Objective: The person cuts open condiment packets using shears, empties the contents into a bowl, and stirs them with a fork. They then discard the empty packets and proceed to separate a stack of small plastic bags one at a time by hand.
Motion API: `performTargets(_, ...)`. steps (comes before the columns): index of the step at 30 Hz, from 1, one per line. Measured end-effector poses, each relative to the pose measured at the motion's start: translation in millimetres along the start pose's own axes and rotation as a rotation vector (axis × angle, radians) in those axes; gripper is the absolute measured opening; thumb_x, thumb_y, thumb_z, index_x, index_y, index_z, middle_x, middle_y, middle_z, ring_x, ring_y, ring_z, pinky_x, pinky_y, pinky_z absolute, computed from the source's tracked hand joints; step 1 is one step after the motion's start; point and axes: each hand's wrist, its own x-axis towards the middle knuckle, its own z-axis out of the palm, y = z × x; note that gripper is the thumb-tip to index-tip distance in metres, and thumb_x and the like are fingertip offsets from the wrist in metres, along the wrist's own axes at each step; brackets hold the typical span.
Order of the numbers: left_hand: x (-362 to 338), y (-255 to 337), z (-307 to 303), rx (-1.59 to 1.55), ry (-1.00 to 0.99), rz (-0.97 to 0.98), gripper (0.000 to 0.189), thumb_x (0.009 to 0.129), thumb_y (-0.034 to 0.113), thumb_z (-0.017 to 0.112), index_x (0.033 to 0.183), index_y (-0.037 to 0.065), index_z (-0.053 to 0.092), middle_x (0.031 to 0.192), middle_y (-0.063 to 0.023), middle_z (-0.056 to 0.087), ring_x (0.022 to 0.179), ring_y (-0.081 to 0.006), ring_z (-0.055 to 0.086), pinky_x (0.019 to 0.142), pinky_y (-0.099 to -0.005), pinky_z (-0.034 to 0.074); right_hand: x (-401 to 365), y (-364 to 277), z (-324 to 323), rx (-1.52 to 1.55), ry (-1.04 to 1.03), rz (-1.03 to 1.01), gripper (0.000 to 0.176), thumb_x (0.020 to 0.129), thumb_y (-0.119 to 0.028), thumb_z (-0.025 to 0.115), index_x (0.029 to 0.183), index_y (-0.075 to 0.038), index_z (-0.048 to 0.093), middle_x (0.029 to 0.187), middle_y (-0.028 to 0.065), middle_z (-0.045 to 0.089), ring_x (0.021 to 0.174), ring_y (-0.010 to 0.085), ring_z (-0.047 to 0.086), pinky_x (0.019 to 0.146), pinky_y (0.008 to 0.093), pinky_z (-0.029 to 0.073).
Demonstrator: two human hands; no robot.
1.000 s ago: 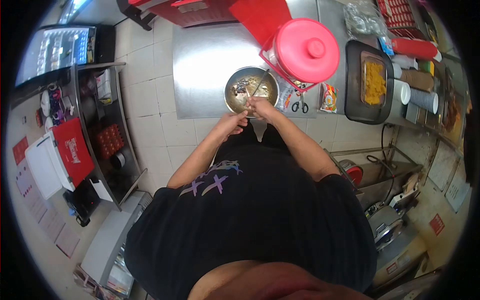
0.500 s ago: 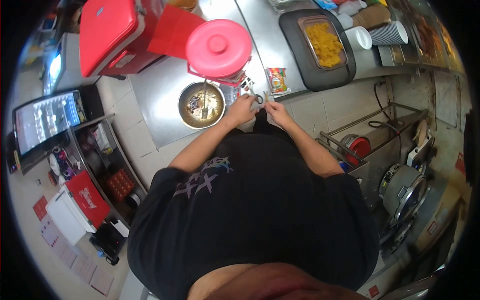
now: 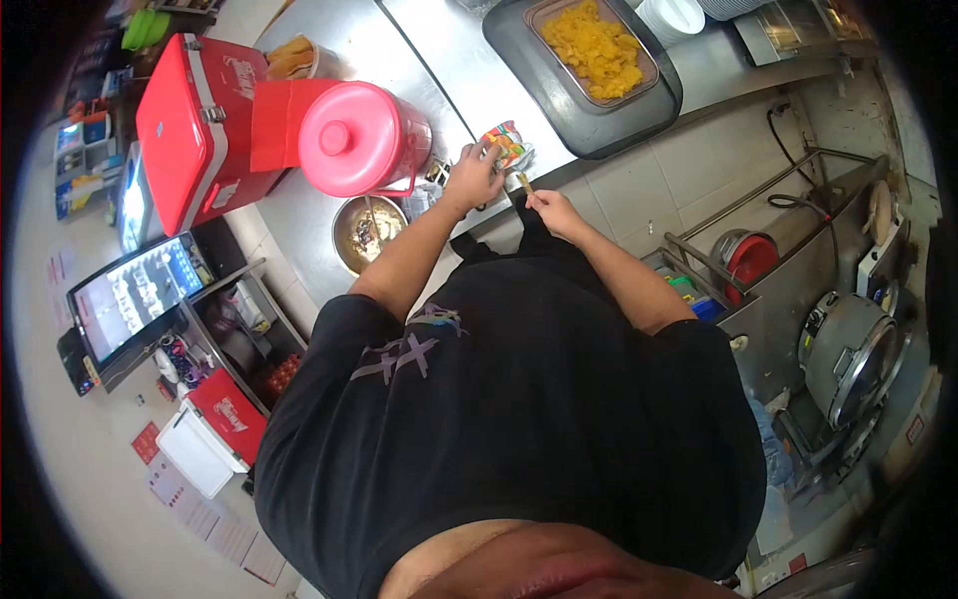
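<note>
My left hand point(image 3: 473, 180) reaches over the counter's near edge with its fingers bent onto a small colourful packet point(image 3: 508, 143), red, green and yellow. Pinched in my right hand point(image 3: 556, 214) is a small, thin yellowish piece point(image 3: 525, 184), too small to name. Left of my left forearm stands a metal bowl point(image 3: 344, 240) with a pale and dark mixture and a utensil in it. A pink lidded bucket point(image 3: 349, 140) stands just behind the bowl. Small items beside the bucket are partly hidden by my left hand.
A dark tray point(image 3: 519, 60) bears a container of yellow food point(image 3: 594, 50) at the back right. A red cooler box point(image 3: 180, 130) stands left, with a screen point(image 3: 135, 295) below it. Metal rails point(image 3: 738, 205) and a large pot point(image 3: 848, 349) are on the right.
My view has turned and shifted. My left hand has moved from beside my right hand, near a black ring-shaped handle, onto the colourful packet. My right hand still pinches the small piece.
</note>
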Motion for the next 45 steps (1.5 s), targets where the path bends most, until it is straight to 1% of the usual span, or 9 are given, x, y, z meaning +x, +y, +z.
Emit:
performTargets(4, 0.8, 3.8, -2.9, -0.044, 0.069, -0.037, 0.061, 0.082, 0.03, 0.068, 0.136, 0.006, 0.052, 0.136, -0.026, 0.053, 0.124, -0.045, 0.05, 0.099, -0.0504, 0.05, 13.6, -10.4, -9.5, 0.016, -0.014, -0.051, 0.032, 0.102, -0.028, 0.057, 0.087, -0.003, 0.068, 0.08, 0.0053, 0.067, 0.079, 0.0146, 0.059, 0.076, 0.033, 0.048)
performTargets(19, -4.8, 11.0, 0.7, -0.142, 0.086, -0.125, 0.058, 0.086, 0.032, 0.066, 0.135, 0.004, 0.054, 0.133, -0.0268, 0.056, 0.123, -0.0447, 0.053, 0.103, -0.0498, 0.047, 36.9, -72.0, -15.2, -0.182, -0.063, 0.092, 0.04, 0.096, -0.041, 0.058, 0.089, -0.005, 0.075, 0.089, 0.017, 0.073, 0.089, 0.0346, 0.07, 0.085, 0.0415, 0.052)
performTargets(26, -25.5, 8.6, 10.3, -0.277, 0.129, -0.114, 0.051, 0.09, 0.027, 0.066, 0.134, 0.004, 0.055, 0.135, -0.0254, 0.056, 0.125, -0.0424, 0.053, 0.106, -0.0476, 0.045, 49.8, -80.3, -2.8, -0.408, 0.539, -0.144, 0.036, 0.074, -0.038, 0.084, 0.071, -0.004, 0.07, 0.09, 0.0208, 0.069, 0.089, 0.0372, 0.065, 0.085, 0.043, 0.051)
performTargets(31, -69.1, 13.0, -12.2, -0.279, 0.28, -0.18, 0.053, 0.093, 0.036, 0.067, 0.133, 0.004, 0.058, 0.127, -0.0231, 0.062, 0.118, -0.0405, 0.059, 0.102, -0.0462, 0.047, 82.6, -45.5, -0.3, -0.043, 0.51, -0.056, 0.031, 0.071, -0.025, 0.086, 0.07, -0.005, 0.062, 0.092, 0.0181, 0.066, 0.09, 0.0313, 0.064, 0.081, 0.0405, 0.051)
performTargets(33, -104.2, 17.6, -40.4, -0.539, -0.199, -0.414, 0.044, 0.093, 0.035, 0.066, 0.123, 0.003, 0.064, 0.112, -0.0238, 0.068, 0.103, -0.0392, 0.066, 0.091, -0.0444, 0.052, 94.0, -36.9, -0.4, 0.137, 0.419, 0.112, 0.031, 0.07, -0.023, 0.087, 0.073, -0.005, 0.061, 0.087, 0.0161, 0.066, 0.082, 0.029, 0.065, 0.076, 0.0393, 0.052)
performTargets(35, -164.1, 9.9, -28.8, -0.673, -0.196, -0.38, 0.038, 0.093, 0.036, 0.066, 0.115, 0.004, 0.068, 0.1, -0.0209, 0.072, 0.093, -0.035, 0.07, 0.083, -0.0426, 0.053, 105.3, -22.1, 3.2, 0.188, 0.579, -0.029, 0.034, 0.068, -0.018, 0.089, 0.078, -0.005, 0.059, 0.078, 0.0115, 0.064, 0.068, 0.024, 0.064, 0.063, 0.0373, 0.051)
performTargets(37, -214.2, 2.7, -23.9, -0.666, -0.25, -0.734, 0.037, 0.094, 0.038, 0.065, 0.11, 0.006, 0.069, 0.099, -0.0196, 0.072, 0.091, -0.0323, 0.07, 0.084, -0.0404, 0.054, 110.4, -13.4, 6.1, 0.051, 0.632, -0.084, 0.041, 0.067, -0.012, 0.09, 0.089, -0.005, 0.056, 0.085, 0.0123, 0.064, 0.067, 0.0216, 0.064, 0.059, 0.0364, 0.052)
performTargets(43, -332.8, -36.7, 69.4, -0.552, 0.229, -1.253, 0.041, 0.097, 0.041, 0.059, 0.11, 0.003, 0.069, 0.098, -0.0149, 0.074, 0.082, -0.0293, 0.07, 0.076, -0.0409, 0.054, 88.3, -64.3, 11.8, 0.379, 0.589, -0.024, 0.042, 0.077, 0.001, 0.08, 0.11, -0.001, 0.054, 0.095, 0.0117, 0.061, 0.071, 0.0205, 0.066, 0.053, 0.0325, 0.055)
performTargets(45, -340.5, -39.8, 82.7, -1.314, 0.25, -1.649, 0.044, 0.099, 0.043, 0.055, 0.111, 0.003, 0.069, 0.095, -0.0124, 0.072, 0.079, -0.0267, 0.067, 0.07, -0.0402, 0.053, 93.3, -69.5, 14.6, 0.367, 0.554, -0.019, 0.037, 0.079, 0.004, 0.076, 0.11, 0.001, 0.055, 0.094, 0.0121, 0.062, 0.07, 0.0207, 0.066, 0.052, 0.0321, 0.054)
